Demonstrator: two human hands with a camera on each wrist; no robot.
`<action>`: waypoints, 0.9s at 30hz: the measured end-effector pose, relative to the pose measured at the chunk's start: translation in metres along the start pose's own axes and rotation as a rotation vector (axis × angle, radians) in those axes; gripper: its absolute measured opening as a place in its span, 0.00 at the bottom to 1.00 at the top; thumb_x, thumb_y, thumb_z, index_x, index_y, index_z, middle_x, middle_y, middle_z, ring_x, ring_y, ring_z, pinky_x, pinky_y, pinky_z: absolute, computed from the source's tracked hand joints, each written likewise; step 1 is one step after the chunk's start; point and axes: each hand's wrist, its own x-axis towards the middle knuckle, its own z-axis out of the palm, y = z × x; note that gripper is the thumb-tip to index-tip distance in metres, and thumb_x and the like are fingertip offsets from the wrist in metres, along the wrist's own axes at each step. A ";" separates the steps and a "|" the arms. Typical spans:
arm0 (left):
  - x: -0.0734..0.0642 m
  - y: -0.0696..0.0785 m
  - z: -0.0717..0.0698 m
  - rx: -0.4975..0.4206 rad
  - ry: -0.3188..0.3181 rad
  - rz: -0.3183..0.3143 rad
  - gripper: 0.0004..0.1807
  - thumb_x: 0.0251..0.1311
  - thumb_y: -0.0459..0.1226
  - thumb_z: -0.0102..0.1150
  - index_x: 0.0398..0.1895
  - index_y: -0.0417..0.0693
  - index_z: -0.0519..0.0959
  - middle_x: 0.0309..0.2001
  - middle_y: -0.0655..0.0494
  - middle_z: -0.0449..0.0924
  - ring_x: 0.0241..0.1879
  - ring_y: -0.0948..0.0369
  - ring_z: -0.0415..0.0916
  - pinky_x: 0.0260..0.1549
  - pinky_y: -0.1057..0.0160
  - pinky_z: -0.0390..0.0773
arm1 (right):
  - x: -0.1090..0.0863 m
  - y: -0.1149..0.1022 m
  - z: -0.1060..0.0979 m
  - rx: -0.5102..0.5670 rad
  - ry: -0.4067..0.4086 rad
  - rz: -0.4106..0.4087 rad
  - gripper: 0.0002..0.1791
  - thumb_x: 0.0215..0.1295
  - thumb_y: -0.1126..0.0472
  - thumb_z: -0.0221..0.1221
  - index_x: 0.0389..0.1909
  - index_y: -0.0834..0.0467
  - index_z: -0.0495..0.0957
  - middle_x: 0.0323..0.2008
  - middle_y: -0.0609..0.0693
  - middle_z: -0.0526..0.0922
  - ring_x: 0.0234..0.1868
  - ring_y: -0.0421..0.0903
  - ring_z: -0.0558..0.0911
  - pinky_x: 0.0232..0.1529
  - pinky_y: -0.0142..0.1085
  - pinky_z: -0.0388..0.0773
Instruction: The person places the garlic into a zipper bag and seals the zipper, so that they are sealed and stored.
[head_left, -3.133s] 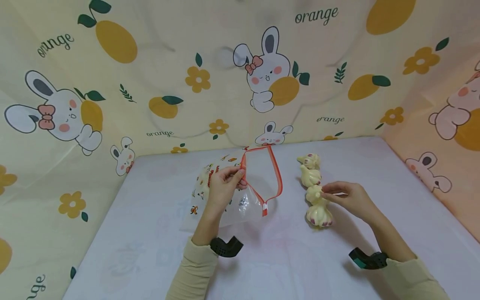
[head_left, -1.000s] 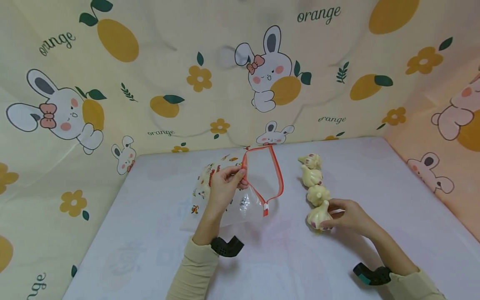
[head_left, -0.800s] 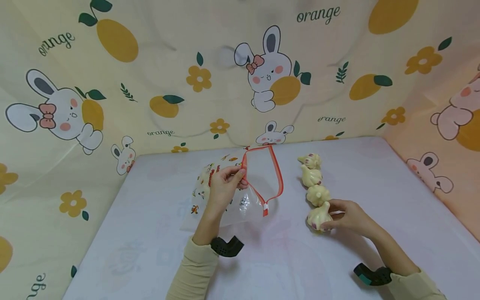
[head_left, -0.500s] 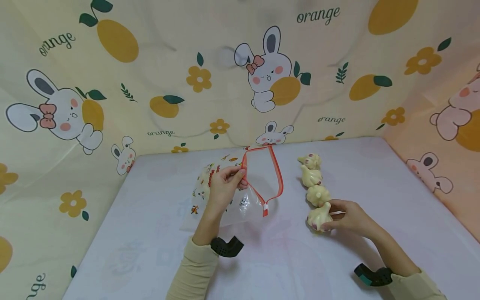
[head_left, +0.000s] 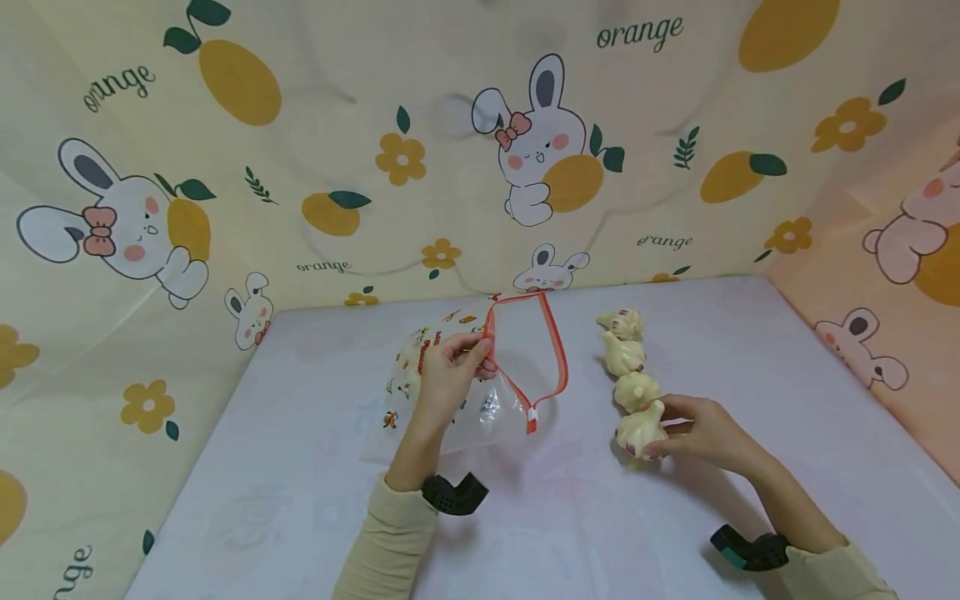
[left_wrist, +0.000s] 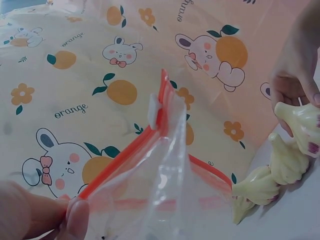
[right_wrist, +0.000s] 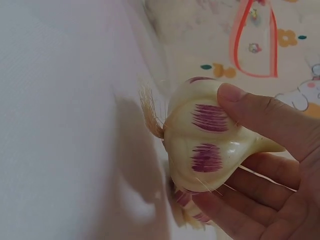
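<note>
My left hand (head_left: 450, 371) pinches the red zip rim of a clear plastic zip bag (head_left: 480, 417) printed with small coloured pictures. The bag lies on its side with its mouth spread toward the right, and a white slider (left_wrist: 154, 111) sits at the rim's corner. On the right, my right hand (head_left: 708, 432) grips the nearest garlic bulb (head_left: 637, 433) between thumb and fingers. Purple streaks and a tuft of dry roots (right_wrist: 149, 112) show on this bulb, close over the table. Behind it several more garlic bulbs (head_left: 622, 356) stand in a row.
A white-covered table (head_left: 300, 500) lies under everything. A patterned cloth (head_left: 337, 100) with rabbits and oranges rises behind the table and along both sides. Each wrist carries a black camera mount (head_left: 453, 493).
My right hand has come from the bulb second in the row toward me and taken hold of the nearest one. In the last second it has barely moved. The left hand stays on the rim.
</note>
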 end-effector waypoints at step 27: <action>0.001 0.000 0.000 0.001 0.005 -0.014 0.11 0.64 0.30 0.57 0.46 0.31 0.79 0.26 0.52 0.81 0.21 0.70 0.78 0.27 0.73 0.85 | 0.009 -0.035 -0.015 0.020 0.027 -0.104 0.33 0.45 0.60 0.75 0.53 0.69 0.76 0.51 0.66 0.81 0.41 0.21 0.77 0.41 0.30 0.86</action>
